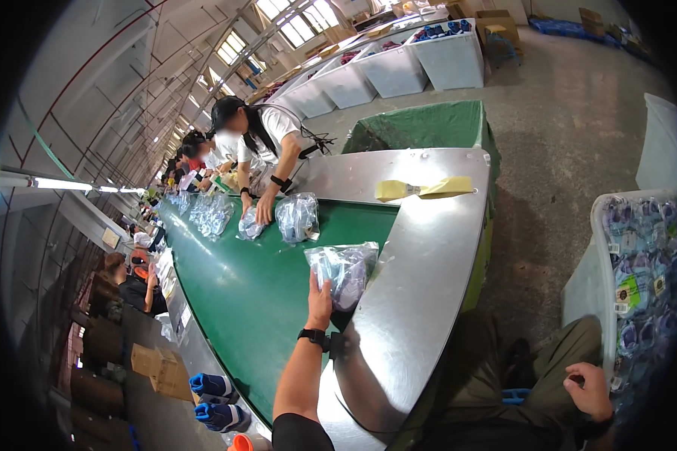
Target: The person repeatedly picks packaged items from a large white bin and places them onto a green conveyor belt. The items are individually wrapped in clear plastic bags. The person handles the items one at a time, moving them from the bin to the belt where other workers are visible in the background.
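Observation:
My left hand (320, 298) grips a clear plastic bag (346, 274) at its left side, thumb in front and fingers mostly hidden behind it. Inside the bag are pale purple and grey items that look like shoes. The bag is at the end of the green conveyor belt (256, 301), beside the metal rim (414, 270). Over my right thigh hangs my right hand (590, 392), loosely curled, thumb apart from the fingers, with nothing visible in it. It is close to a white bin (602, 248) packed with bagged shoes (643, 278).
Across the belt a co-worker bends with both hands on a bagged item (250, 224); another bag (297, 218) lies beside it. Yellow tape (425, 188) sticks to the metal rim. A green-lined bin (421, 124) stands behind. Blue shoes (217, 402) are at the lower left.

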`<state>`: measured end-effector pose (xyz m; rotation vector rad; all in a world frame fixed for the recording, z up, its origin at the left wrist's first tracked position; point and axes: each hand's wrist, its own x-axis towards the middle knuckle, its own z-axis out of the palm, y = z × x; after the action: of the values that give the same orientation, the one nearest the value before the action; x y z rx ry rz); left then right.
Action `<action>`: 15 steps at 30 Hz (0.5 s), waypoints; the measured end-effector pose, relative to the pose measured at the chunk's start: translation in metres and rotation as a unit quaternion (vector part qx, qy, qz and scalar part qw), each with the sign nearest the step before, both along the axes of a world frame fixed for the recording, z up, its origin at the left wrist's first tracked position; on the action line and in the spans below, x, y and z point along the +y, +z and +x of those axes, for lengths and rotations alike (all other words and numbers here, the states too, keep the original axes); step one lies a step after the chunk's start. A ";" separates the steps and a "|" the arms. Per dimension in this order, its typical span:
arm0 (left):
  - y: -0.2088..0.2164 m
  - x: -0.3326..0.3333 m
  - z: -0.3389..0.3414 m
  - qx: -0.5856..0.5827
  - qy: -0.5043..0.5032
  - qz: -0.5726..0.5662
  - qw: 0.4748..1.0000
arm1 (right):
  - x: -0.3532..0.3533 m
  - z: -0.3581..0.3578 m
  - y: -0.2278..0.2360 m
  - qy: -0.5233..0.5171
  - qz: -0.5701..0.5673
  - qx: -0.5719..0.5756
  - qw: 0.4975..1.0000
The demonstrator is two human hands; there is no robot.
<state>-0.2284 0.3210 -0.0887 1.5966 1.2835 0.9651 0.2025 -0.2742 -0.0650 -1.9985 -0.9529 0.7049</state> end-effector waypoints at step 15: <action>0.056 -0.163 0.000 -0.028 -0.044 0.076 0.996 | 0.044 -0.006 0.015 0.119 0.031 -0.059 0.991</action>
<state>-0.2287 0.1580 -0.0330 1.7157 1.1133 1.0656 0.1961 -0.2304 -0.0504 -1.9066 -1.2836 0.6821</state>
